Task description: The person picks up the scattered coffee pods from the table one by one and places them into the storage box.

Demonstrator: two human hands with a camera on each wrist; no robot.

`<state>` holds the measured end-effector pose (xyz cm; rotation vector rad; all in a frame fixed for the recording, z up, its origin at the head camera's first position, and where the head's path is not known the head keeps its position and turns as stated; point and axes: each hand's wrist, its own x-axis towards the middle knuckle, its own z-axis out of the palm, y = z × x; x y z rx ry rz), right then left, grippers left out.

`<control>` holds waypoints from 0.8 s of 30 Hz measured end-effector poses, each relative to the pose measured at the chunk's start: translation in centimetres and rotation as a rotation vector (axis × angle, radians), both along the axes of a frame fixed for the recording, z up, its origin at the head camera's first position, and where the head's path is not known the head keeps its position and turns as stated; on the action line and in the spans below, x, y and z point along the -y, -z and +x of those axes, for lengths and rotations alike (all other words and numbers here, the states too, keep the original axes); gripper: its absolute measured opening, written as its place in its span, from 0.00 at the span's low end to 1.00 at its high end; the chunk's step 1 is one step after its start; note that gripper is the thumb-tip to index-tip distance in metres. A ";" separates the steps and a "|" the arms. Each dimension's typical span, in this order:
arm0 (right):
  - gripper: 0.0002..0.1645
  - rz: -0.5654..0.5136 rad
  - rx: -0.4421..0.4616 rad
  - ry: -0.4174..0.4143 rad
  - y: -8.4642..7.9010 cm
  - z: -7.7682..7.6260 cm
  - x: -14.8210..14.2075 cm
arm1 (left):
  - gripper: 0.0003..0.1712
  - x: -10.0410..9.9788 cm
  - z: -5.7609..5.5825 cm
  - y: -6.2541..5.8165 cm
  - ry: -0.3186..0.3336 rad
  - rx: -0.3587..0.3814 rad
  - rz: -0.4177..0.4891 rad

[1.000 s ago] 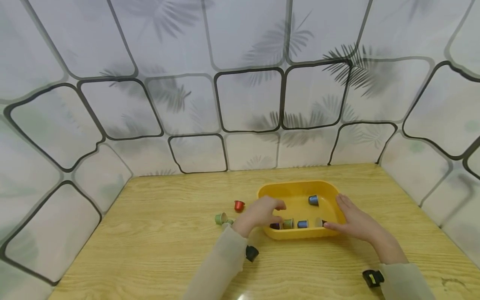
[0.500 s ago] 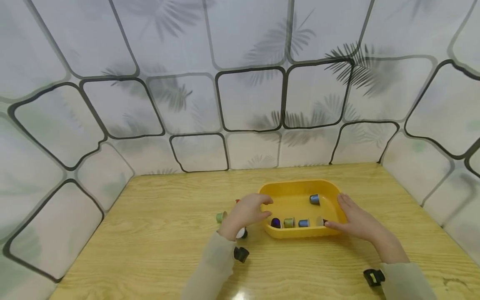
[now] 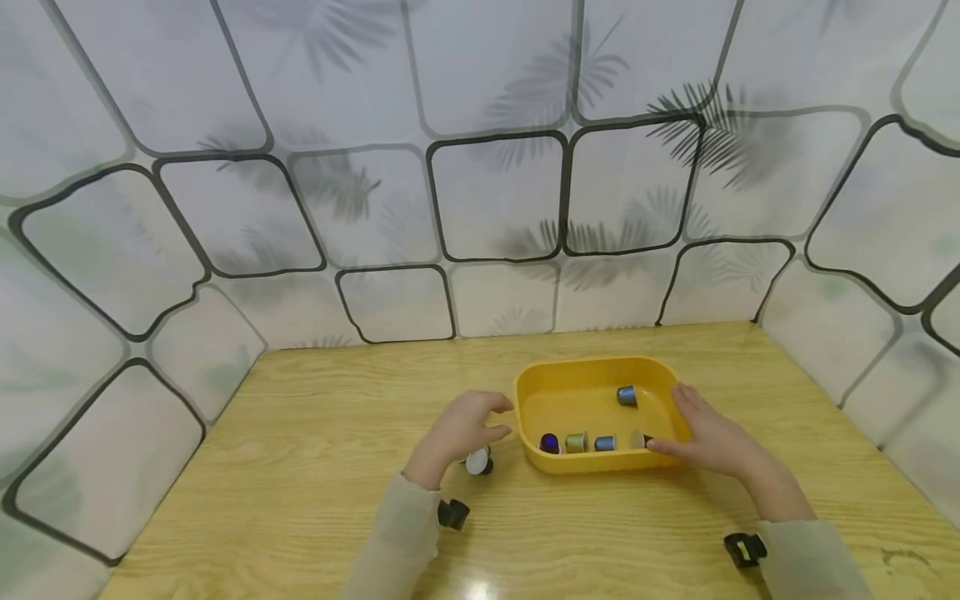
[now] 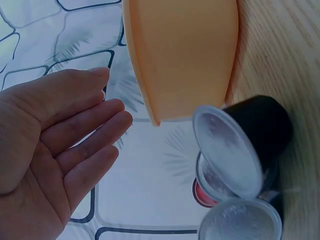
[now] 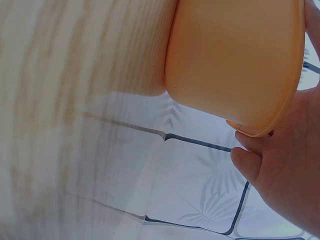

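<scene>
My left hand [image 3: 459, 429] hovers over the table just left of a yellow tray [image 3: 592, 467], thumb and fingers parted with nothing between them. Below it lie a black coffee capsule with a pale lid [image 4: 270, 125], a silver-lidded capsule [image 4: 241, 222] and a red-edged one [image 4: 202, 196], partly covered. My right hand [image 3: 716, 442] rests against the tray's right end, fingers along the rim and thumb reaching over the front corner. Inside the tray are a purple capsule [image 3: 550, 442], a green one [image 3: 576, 442], blue ones [image 3: 605, 443], and a pale-lidded one [image 3: 637, 439] beside the thumb.
The wooden table [image 3: 322, 467] carries the tray and the loose capsules. Patterned curtain panels [image 3: 502, 208] stand behind and on both sides. Dark cameras [image 3: 453, 514] are strapped to both wrists.
My left hand has moved left, out from over the tray, uncovering the purple capsule. It now hides the red and green capsules on the table. The right hand stays at the tray's end.
</scene>
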<state>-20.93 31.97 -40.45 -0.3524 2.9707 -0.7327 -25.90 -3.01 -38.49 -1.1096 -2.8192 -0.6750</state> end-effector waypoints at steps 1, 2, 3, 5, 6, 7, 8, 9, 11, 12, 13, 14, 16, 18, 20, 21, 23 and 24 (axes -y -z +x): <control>0.64 0.002 0.001 0.001 0.0 0.0 0.0 | 0.15 0.2 0.1 0.0 0.001 -0.004 -0.008; 0.64 0.002 0.003 0.002 0.0 -0.1 0.0 | 0.15 0.4 0.2 0.0 0.006 -0.003 -0.014; 0.64 0.002 0.003 0.001 0.0 -0.1 0.0 | 0.15 0.6 0.3 0.0 0.005 0.000 -0.022; 0.64 0.000 0.003 -0.002 0.0 -0.1 0.1 | 0.14 0.8 0.5 -0.1 0.013 0.006 -0.041; 0.64 0.000 0.003 -0.004 0.0 -0.1 0.1 | 0.14 0.9 0.5 -0.1 0.017 0.010 -0.047; 0.64 -0.001 0.003 -0.004 -0.1 0.0 0.1 | 0.13 1.0 0.6 -0.1 0.021 0.016 -0.053; 0.64 -0.001 0.003 -0.005 -0.1 0.0 0.1 | 0.13 1.1 0.7 -0.2 0.026 0.023 -0.055; 0.64 -0.001 0.003 -0.005 -0.2 0.0 0.1 | 0.13 1.2 0.7 -0.2 0.030 0.027 -0.056; 0.64 -0.001 0.002 -0.006 -0.2 0.1 0.1 | 0.13 1.3 0.8 -0.2 0.036 0.026 -0.060; 0.64 -0.002 0.001 -0.007 -0.3 0.1 0.1 | 0.13 1.3 0.8 -0.2 0.036 0.026 -0.061; 0.64 -0.003 0.001 -0.007 -0.3 0.1 0.1 | 0.13 1.4 0.8 -0.2 0.036 0.023 -0.064; 0.64 -0.002 0.000 -0.007 -0.3 0.1 0.1 | 0.13 1.4 0.8 -0.1 0.036 0.019 -0.064; 0.64 0.000 -0.001 -0.008 -0.3 0.0 0.1 | 0.12 1.5 0.8 0.0 0.037 0.014 -0.065; 0.64 -0.002 0.000 -0.008 -0.3 0.0 0.2 | 0.11 1.7 0.7 0.2 0.041 0.021 -0.063; 0.64 0.000 0.001 -0.006 -0.3 0.0 0.2 | 0.09 1.9 0.7 0.3 0.053 0.028 -0.063; 0.64 0.000 0.000 -0.005 -0.3 0.0 0.2 | 0.09 1.9 0.6 0.3 0.055 0.036 -0.065; 0.64 -0.004 0.002 -0.007 -0.3 0.1 0.3 | 0.08 2.1 0.6 0.3 0.056 0.057 -0.069; 0.64 -0.006 0.003 -0.008 -0.3 0.1 0.3 | 0.08 2.1 0.6 0.3 0.055 0.065 -0.073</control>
